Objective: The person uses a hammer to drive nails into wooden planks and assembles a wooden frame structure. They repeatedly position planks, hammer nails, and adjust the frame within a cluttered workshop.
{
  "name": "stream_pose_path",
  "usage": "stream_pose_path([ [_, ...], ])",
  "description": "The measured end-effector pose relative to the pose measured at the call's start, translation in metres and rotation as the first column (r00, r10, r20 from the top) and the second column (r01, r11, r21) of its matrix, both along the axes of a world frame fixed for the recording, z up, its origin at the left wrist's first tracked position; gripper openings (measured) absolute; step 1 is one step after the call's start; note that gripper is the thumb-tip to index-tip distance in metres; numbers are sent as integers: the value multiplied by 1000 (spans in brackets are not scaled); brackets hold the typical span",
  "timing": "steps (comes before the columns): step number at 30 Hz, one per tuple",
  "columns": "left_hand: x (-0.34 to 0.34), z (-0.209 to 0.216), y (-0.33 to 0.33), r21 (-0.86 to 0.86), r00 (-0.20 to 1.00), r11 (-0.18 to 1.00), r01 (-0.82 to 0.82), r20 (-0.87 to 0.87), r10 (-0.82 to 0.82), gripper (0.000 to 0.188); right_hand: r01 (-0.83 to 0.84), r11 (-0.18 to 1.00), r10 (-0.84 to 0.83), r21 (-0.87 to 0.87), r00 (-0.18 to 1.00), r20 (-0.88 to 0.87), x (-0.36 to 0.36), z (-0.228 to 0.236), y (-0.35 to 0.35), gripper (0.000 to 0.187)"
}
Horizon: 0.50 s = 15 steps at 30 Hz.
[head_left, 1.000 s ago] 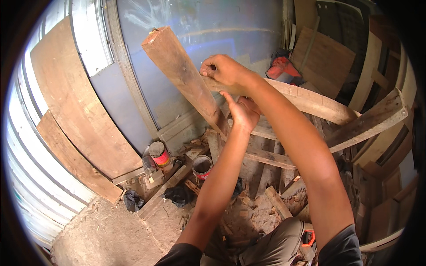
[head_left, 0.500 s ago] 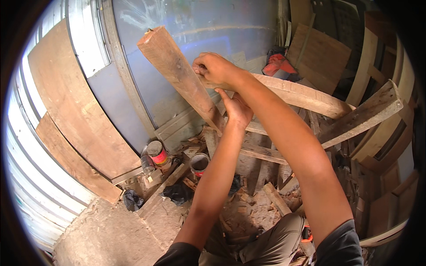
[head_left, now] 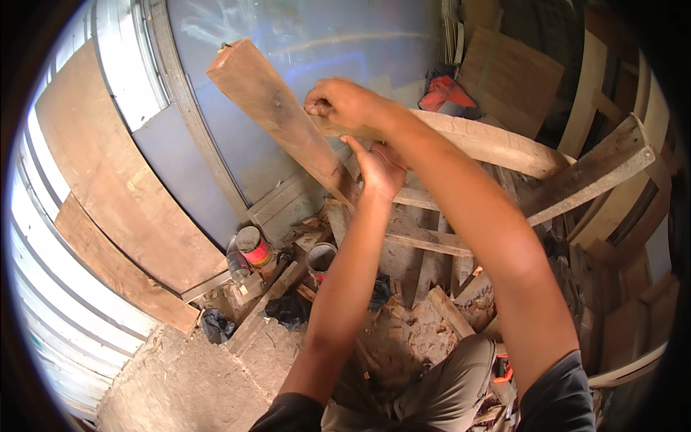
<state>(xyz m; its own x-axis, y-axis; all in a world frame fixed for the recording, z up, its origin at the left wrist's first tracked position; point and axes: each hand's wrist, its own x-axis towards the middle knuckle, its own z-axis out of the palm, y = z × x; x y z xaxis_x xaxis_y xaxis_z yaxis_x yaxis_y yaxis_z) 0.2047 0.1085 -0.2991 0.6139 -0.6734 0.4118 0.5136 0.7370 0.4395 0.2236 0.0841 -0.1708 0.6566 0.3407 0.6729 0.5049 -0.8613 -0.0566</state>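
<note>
A wooden frame stands before me, with a thick square post (head_left: 273, 108) leaning up to the left. From the post a curved wooden rail (head_left: 497, 139) runs right to a second post (head_left: 597, 169). My right hand (head_left: 342, 101) is closed at the rail's left end, beside the thick post; whatever its curled fingers hold is hidden. Just below it, my left hand (head_left: 381, 169) grips the rail from underneath, thumb up against it, its other fingers mostly out of sight. My right forearm covers part of the rail.
Lower crossbars (head_left: 432, 241) join the frame. On the floor to the left are a red-labelled can (head_left: 252, 246), an open can (head_left: 320, 261) and black plastic bags (head_left: 288, 311). Plywood sheets (head_left: 115, 165) lean on the left wall. Wood scraps (head_left: 450, 313) litter the ground; more timber pieces (head_left: 619, 216) stand at right.
The view has shifted slightly, so the frame and both hands appear a little further left. Both hands keep about the same place on the rail.
</note>
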Motion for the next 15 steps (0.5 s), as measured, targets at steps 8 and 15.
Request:
stream_pose_path([
  [8,9,8,-5,-90,995,991,101,-4,-102,110,218,941,-248,-259,965,-87,-67,33,-77,11],
  [15,6,-3,-5,-125,987,980,153,76,-144,102,472,839,-457,-271,881,120,-127,51,-88,18],
])
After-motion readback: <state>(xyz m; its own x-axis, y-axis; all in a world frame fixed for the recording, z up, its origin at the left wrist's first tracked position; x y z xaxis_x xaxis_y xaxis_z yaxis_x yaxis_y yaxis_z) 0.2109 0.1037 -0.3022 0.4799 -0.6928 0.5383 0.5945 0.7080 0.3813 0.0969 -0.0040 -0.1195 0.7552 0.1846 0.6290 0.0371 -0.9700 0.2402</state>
